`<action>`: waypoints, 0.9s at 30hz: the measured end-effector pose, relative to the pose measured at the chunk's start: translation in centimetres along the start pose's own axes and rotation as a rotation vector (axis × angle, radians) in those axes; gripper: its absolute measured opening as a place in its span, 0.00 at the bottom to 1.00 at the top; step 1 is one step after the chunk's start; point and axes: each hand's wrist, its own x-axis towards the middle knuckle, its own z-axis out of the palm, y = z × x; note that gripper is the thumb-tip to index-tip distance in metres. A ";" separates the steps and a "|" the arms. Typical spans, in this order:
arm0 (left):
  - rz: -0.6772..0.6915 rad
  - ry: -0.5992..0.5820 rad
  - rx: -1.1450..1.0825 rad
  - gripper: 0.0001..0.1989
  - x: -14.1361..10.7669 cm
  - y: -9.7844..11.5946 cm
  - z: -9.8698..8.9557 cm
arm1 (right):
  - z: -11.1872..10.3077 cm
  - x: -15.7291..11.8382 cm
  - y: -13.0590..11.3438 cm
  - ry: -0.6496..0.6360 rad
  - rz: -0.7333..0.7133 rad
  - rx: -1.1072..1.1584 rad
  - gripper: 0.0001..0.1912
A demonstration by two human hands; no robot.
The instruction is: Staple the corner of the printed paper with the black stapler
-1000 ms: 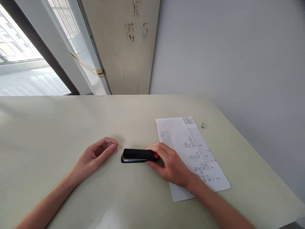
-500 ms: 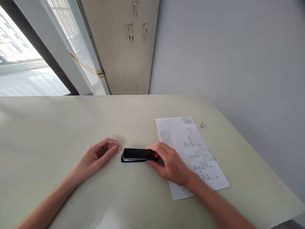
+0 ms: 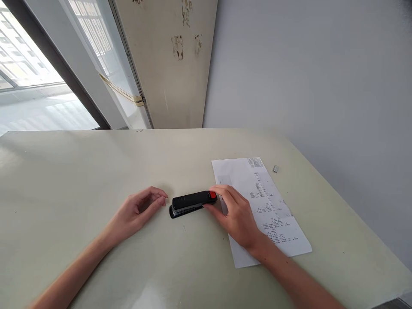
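A black stapler (image 3: 193, 199) with a red patch at its right end lies on the table in the middle of the view, slightly slanted. My right hand (image 3: 236, 214) grips its right end, fingers over the top and thumb along the near side. The stapler's left end rests near the fingertips of my left hand (image 3: 143, 208), with a small gap between. That left hand lies on the table, loosely curled and holding nothing. Beneath my right hand and wrist is a printed sheet of paper (image 3: 238, 176), partly covered by them.
A small grey piece (image 3: 276, 169), perhaps a strip of staples, lies right of the paper. The pale table (image 3: 96, 171) runs back to a worn panel (image 3: 170, 86) and meets a grey wall (image 3: 305, 64) on the right. A window (image 3: 25, 51) is at the upper left.
My right hand has turned the stapler slightly, so its right end has swung away from me. The whole view has shifted a little; my left hand keeps its curled pose.
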 end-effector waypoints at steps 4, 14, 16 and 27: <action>-0.004 0.005 -0.026 0.18 -0.1 0.4 0.2 | 0.3 -0.2 0.1 0.070 -0.016 -0.071 0.14; -0.080 0.593 -0.047 0.16 -0.5 1.4 -0.2 | 0.5 -0.8 -0.4 0.094 -0.003 -0.134 0.07; -0.134 0.715 -0.062 0.16 -0.4 1.4 -0.8 | 0.6 -0.8 -0.4 0.093 0.003 -0.132 0.06; -0.038 0.270 -0.031 0.21 -0.1 0.4 -0.6 | 0.0 -0.3 -0.3 -0.146 0.053 0.074 0.23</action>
